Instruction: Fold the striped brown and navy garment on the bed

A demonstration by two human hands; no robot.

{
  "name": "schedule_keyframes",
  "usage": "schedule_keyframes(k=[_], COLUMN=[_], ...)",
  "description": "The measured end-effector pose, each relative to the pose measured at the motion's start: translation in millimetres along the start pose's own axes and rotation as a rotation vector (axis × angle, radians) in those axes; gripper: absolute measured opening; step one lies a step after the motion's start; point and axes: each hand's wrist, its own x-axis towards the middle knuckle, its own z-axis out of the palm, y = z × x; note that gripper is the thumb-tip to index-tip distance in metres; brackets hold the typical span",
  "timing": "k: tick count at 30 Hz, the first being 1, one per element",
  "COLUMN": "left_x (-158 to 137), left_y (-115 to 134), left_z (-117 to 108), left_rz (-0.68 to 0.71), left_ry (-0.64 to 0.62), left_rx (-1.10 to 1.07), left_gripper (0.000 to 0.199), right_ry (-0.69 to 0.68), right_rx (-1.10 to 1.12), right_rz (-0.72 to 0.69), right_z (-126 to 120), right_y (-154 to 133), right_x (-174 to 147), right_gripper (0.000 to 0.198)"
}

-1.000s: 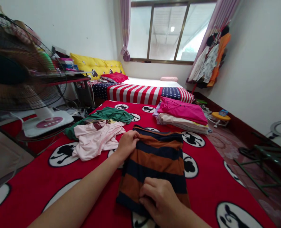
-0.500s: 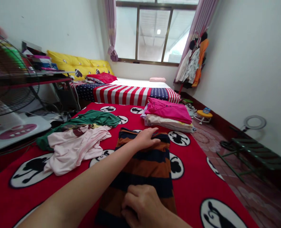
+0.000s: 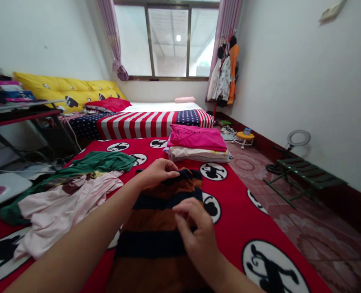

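A brown and navy striped garment (image 3: 152,219) lies flat on a red sheet with black-and-white round prints (image 3: 229,228). At its far edge my left hand (image 3: 159,173) has thumb and fingers closed on the fabric, which bunches up there. Above the middle of the stripes is my right hand (image 3: 197,230), fingers loosely curled, thumb apart from them and no cloth visible between. Just beyond the garment stands a folded stack of clothes with a pink shirt (image 3: 195,137) on top. To the left are a crumpled pale pink garment (image 3: 67,203) and a green one (image 3: 104,160).
A bed with a striped, starred cover (image 3: 144,124) stands under the window. At left are a desk (image 3: 21,114) and a fan's white base (image 3: 6,187). Along the right wall are a green folding seat (image 3: 309,175), a ring light (image 3: 299,138) and a yellow stool (image 3: 245,135).
My view has turned rightward. My left hand has gone from lying flat on the garment to pinching its far edge. My right hand has moved forward and lifted, its fingers loosening.
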Motion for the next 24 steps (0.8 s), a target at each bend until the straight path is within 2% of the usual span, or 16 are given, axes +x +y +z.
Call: schedule_keyframes(k=[1,3,6,9,11,13,15,17,19,21,24], left_x=[-2,-6,-11,-14,-11,-5,3,8,7,0,-18], left_y=[3,10,21,28,29,28,24,18,12,4,-11], left_z=[-3,-7,-8,-4,2,10,20,29,36,41,39], left_rz=[-0.031,-0.061,-0.079,-0.038,0.047,0.138,0.232,0.315,0.36,0.364,0.323], left_ry=[-0.02,-0.034,-0.018,0.016,0.03,0.052,0.139,0.294,0.409,0.392,0.317], left_rx=[-0.021,-0.059,-0.173,-0.291,-0.344,-0.337,-0.212,0.007,0.2,0.293,0.385], left_gripper=[0.03,0.03,0.03,0.031,0.031,0.028,0.029,0.035,0.031,0.019,0.022], right_ry=[0.072,0.112,-0.006,-0.11,-0.11,-0.056,0.038,0.116,0.123,0.096,0.097], right_rx=[-0.038,-0.14,-0.169,-0.022,0.127,0.31,0.448,0.501,0.501,0.475,0.416], right_rz=[0.047,0.121,0.21,0.233,0.247,0.328,0.458,0.58,0.631,0.619,0.582], right_z=[-5,-12,-16,-16,-17,-18,-20,-21,-22,-22,-21], right_y=[6,19,35,38,39,43,53,64,72,75,75], right_x=[6,16,23,25,26,28,29,30,30,29,28], right_gripper=[0.013,0.013,0.017,0.025,0.033,0.038,0.039,0.041,0.043,0.043,0.041])
